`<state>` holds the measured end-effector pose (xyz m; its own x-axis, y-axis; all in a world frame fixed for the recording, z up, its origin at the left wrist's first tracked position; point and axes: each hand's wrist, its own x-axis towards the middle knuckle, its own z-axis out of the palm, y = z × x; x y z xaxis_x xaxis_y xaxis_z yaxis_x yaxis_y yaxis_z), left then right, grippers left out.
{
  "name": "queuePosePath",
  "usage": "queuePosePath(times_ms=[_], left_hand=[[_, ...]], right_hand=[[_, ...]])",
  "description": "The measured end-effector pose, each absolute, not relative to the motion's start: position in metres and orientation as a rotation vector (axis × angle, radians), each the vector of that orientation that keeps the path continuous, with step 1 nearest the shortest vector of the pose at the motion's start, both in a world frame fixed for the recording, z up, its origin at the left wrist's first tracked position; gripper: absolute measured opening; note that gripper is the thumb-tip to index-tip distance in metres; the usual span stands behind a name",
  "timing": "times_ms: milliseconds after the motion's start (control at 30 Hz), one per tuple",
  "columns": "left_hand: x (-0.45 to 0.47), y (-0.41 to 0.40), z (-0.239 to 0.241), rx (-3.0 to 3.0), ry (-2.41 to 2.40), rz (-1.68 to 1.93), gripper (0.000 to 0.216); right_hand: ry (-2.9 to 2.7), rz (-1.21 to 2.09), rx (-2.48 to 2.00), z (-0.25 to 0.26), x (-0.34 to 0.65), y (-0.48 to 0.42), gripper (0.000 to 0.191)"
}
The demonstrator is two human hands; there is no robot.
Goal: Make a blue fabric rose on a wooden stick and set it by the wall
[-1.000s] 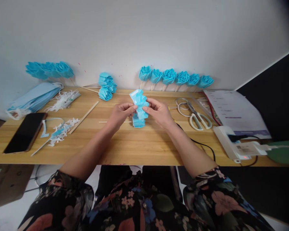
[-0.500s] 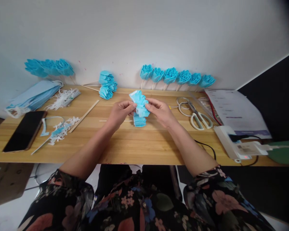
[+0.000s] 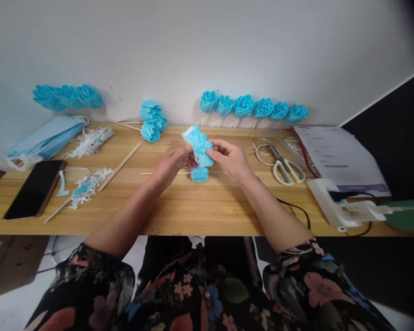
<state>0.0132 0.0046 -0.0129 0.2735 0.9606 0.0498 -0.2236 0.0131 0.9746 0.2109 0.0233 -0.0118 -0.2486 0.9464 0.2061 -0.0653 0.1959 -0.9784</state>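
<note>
Between my two hands is a ruffled, folded strip of light-blue mask fabric [image 3: 199, 143], held above the table. The fingers of my left hand [image 3: 175, 162] are closed on its left edge. My right hand [image 3: 229, 158] pinches the right edge between thumb and fingers. Just below the strip, a small blue flower piece [image 3: 199, 174] lies on the table, with a thin wooden stick [image 3: 150, 173] running left from it, partly hidden behind my left hand.
Blue flowers on sticks [image 3: 244, 106] lean along the wall. At left are stacked masks [image 3: 50, 138], white straps [image 3: 89, 142], scraps [image 3: 86, 188], loose sticks [image 3: 120, 166] and a phone [image 3: 35, 189]. Scissors [image 3: 283, 168], papers [image 3: 338, 156] and a power strip [image 3: 326, 202] lie at right.
The fabric strip has turned slightly and its folds fan out more. My left hand's thumb and fingers have shifted lower behind its edge; my right hand stays nearly in place.
</note>
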Motion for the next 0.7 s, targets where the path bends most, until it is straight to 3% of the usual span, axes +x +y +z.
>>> queuePosePath(times_ms=[267, 533, 700], left_hand=[[0.016, 0.001, -0.007, 1.311, 1.025, 1.137, 0.047], [0.011, 0.003, -0.003, 1.35, 1.069, 1.122, 0.042], [0.01, 0.004, -0.002, 1.359, 1.082, 1.127, 0.042]], right_hand=[[-1.49, 1.178, -0.924, -0.013, 0.212, 0.024, 0.04], [-1.449, 1.334, -0.925, -0.015, 0.214, 0.027, 0.051], [-1.407, 1.378, -0.948, -0.01, 0.219, 0.025, 0.045]])
